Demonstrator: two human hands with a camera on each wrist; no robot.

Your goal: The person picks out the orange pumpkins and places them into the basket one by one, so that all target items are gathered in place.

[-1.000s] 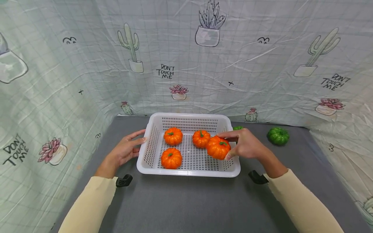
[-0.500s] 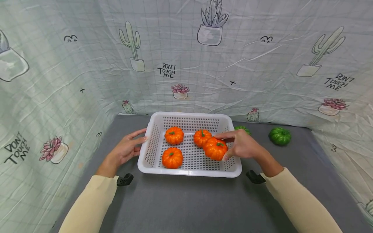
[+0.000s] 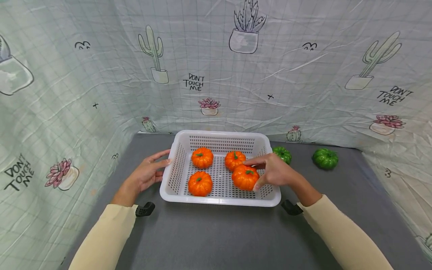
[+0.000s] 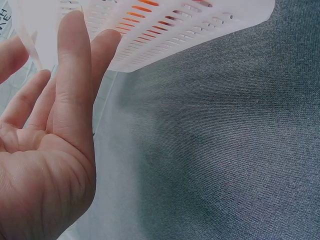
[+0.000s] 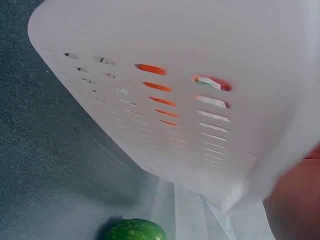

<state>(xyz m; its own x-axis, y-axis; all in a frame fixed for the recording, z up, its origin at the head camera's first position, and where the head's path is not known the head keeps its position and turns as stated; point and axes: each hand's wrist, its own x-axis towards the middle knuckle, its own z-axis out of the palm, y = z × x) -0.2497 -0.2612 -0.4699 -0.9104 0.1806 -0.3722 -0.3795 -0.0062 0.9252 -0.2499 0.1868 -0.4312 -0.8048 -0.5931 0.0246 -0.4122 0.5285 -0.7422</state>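
A white perforated plastic basket (image 3: 219,201) stands on the grey table. Inside it my right hand (image 3: 274,170) holds an orange toy pumpkin (image 3: 243,178) between thumb and fingers, low over the basket floor at the right. Close behind that one sits another orange pumpkin (image 3: 234,159); two more, a rear pumpkin (image 3: 202,157) and a front pumpkin (image 3: 200,183), lie on the left side. My left hand (image 3: 147,173) rests its straight fingers and thumb against the basket's left side. In the right wrist view the basket wall (image 5: 165,30) hides most of the held pumpkin.
To the right of the basket, a green pumpkin (image 3: 282,154) lies close behind my right hand, and a second green pumpkin (image 3: 325,158) sits farther right. A printed cloth (image 3: 222,67) hangs behind the grey table (image 3: 216,236) and along its sides.
My right hand has moved left and slightly down with the orange pumpkin, deeper into the basket. More of the nearer green pumpkin now shows. The left hand stays at the basket's side.
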